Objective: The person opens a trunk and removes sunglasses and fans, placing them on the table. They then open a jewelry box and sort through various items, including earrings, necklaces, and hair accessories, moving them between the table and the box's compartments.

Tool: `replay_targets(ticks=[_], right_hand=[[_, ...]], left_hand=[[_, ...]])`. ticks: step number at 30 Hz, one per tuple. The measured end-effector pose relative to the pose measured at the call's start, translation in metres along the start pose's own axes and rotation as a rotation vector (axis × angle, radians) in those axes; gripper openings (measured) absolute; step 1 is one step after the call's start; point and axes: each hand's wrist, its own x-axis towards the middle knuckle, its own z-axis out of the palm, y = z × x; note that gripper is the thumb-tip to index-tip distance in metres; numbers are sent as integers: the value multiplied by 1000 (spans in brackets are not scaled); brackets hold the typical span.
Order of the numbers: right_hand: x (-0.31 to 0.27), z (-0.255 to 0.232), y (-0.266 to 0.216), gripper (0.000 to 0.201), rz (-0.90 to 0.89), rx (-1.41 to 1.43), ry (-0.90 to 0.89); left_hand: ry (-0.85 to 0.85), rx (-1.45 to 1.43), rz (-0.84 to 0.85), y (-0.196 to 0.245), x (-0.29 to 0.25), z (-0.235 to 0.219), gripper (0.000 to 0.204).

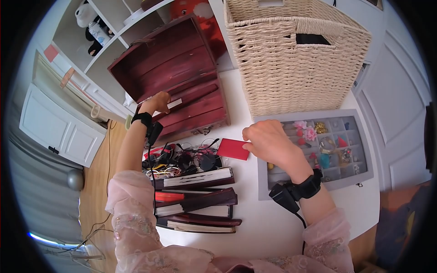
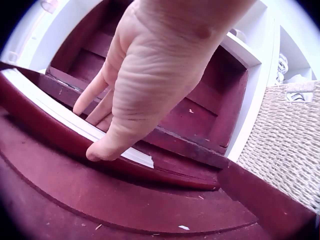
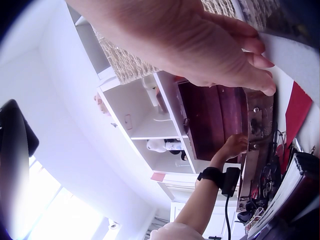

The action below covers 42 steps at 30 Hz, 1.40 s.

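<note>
Inside the open dark red wooden chest, my left hand grips an upright dark red book with white pages. The left wrist view shows the thumb of that hand on the near side of the book and the fingers over its far side. My right hand is over the left edge of the grey compartment box, fingers slightly bent. Its thumb tip is at the right end of a flat red card; whether they touch, I cannot tell. In the right wrist view that hand holds nothing.
Several dark-covered books lie at the table's near left. Glasses and small items are piled between them and the chest. A tall woven basket stands behind the compartment box, and white shelves rise beyond the chest.
</note>
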Motion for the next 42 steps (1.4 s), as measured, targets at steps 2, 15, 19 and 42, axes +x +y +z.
replay_targets(ticks=[2,15,19,42], right_hand=[[-1,2,0,19,-6,14,18],[-1,2,-1,19,-13,0,34],[0,1,-1,19,8,0,12],[2,-1,0,18,25,49,28]], left_hand=[[-13,21,-2,-1,5,6,41],[52,92,-57,-1,6,1,39],[29,90,8,-3,-6,-15,31],[-60,-288,307,142,-250,-49,25]])
